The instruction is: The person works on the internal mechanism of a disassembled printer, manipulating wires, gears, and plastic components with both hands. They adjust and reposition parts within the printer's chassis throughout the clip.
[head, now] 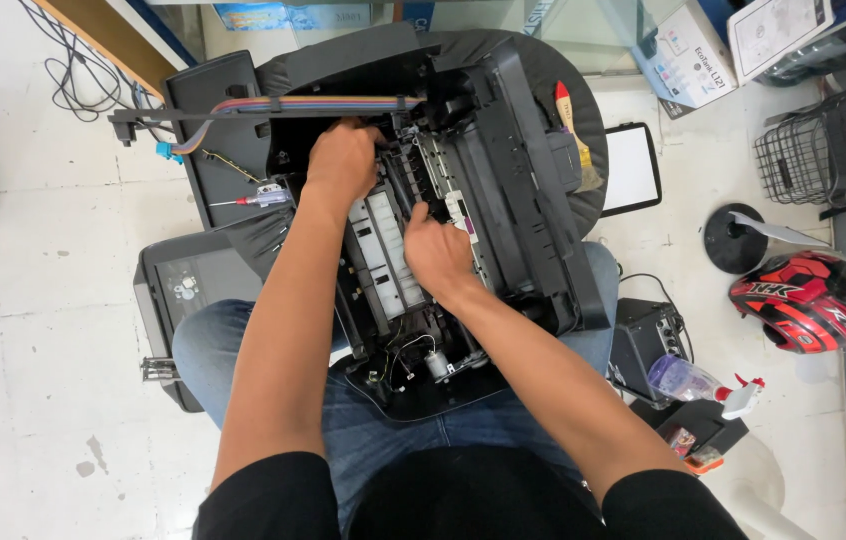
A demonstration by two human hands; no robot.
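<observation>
An opened black printer chassis (523, 210) rests on my lap and on a round black stool. My left hand (343, 160) reaches into the upper middle of the chassis, fingers curled around an inner part near the carriage rail. My right hand (435, 252) presses on the white and grey internal frame (381, 250), fingertips against a small white piece. A rainbow-coloured ribbon of ink tubes (313, 103) runs along a black bar at the top left. What the fingers pinch is hidden.
A detached black printer cover (183, 285) lies by my left knee. A syringe (258, 199) and a brush (568, 115) lie on the stool. A red helmet (808, 300), spray bottle (693, 382), wire basket (803, 155), boxes and floor cables surround me.
</observation>
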